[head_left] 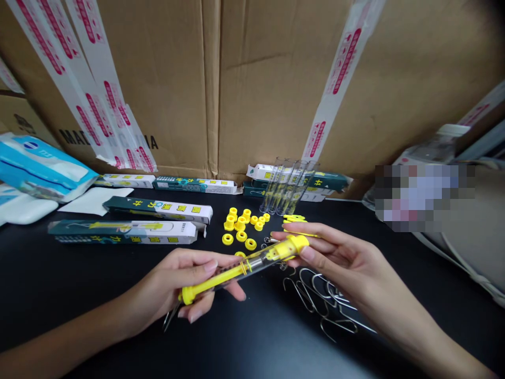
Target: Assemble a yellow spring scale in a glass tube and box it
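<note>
Black bench (118, 279), taped cardboard (169, 79) behind; left hand (173, 276) half-curled, thumb and fingers around the lower part of a clear tube (248, 266), right hand (347, 258) pinching the yellow cap (299, 243) at its raised end, all above the bench. Handling likely goes best with tube and cap in line, grip light. Inside, a yellow rod (224, 276); beyond, yellow collars (229, 223), upright tubes (284, 184), 2 printed cartons (126, 231), contents unseen.

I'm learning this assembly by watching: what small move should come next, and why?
Probably a gentle push on the yellow cap with the right hand, while the left hand steadies the clear tube. The right hand pinches that cap at one end of the tube, and the left holds nearer the other end. Whether the cap is fully seated, I can't tell.
</note>
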The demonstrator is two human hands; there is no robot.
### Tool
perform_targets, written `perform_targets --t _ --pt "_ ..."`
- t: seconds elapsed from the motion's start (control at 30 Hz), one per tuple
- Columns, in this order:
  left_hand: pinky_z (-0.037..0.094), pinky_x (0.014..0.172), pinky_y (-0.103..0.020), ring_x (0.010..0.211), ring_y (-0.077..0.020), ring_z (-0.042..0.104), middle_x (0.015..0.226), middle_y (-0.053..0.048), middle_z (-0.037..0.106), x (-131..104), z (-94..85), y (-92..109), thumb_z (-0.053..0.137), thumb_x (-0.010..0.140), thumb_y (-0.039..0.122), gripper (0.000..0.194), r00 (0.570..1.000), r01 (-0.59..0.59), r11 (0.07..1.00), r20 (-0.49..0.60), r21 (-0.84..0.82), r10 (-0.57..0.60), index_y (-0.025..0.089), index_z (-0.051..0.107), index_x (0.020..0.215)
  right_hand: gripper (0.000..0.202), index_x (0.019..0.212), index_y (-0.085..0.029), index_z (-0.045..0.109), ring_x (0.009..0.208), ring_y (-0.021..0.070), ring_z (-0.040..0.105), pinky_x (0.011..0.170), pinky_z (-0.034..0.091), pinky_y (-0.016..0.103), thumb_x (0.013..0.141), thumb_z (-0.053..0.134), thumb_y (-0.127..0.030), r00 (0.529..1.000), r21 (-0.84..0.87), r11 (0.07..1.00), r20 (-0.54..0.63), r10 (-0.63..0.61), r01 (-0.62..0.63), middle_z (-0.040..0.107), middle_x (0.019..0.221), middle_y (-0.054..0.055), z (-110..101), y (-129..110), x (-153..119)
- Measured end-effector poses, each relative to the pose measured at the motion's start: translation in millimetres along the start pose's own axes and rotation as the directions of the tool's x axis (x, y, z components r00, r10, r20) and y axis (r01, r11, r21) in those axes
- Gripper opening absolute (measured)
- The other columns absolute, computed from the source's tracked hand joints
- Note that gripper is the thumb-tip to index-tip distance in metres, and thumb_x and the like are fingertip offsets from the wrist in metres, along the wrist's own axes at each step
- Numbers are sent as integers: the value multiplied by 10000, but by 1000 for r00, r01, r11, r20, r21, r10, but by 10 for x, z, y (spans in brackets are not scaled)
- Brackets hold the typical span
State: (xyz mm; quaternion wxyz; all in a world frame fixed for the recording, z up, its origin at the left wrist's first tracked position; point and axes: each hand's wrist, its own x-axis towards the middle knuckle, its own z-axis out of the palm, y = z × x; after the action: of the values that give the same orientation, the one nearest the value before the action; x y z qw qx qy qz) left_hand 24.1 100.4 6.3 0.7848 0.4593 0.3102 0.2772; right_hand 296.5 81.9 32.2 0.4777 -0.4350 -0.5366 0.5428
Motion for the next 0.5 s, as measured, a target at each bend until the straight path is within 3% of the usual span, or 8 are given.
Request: perform_targets --t 0.2,0.5 --pt "185 423 -236 447 -52 433 983 -187 781 26 -2 4 696 914 358 382 1000 -17 1000 -2 7 17 150 753 1229 287 1122 -245 790 1058 250 757 920 640 348 859 808 -357 998 -4 1000 -56 -10 10 790 1193 81 -67 22 17" --pt "174 429 -242 461 -54 430 965 -178 775 25 -41 -30 680 936 355 358 1000 -22 1000 -3 2 22 158 754 1226 284 1128 -260 794 904 196 758 834 632 305 874 785 -387 1000 -130 992 7 -4 4 793 1182 68 -67 12 14"
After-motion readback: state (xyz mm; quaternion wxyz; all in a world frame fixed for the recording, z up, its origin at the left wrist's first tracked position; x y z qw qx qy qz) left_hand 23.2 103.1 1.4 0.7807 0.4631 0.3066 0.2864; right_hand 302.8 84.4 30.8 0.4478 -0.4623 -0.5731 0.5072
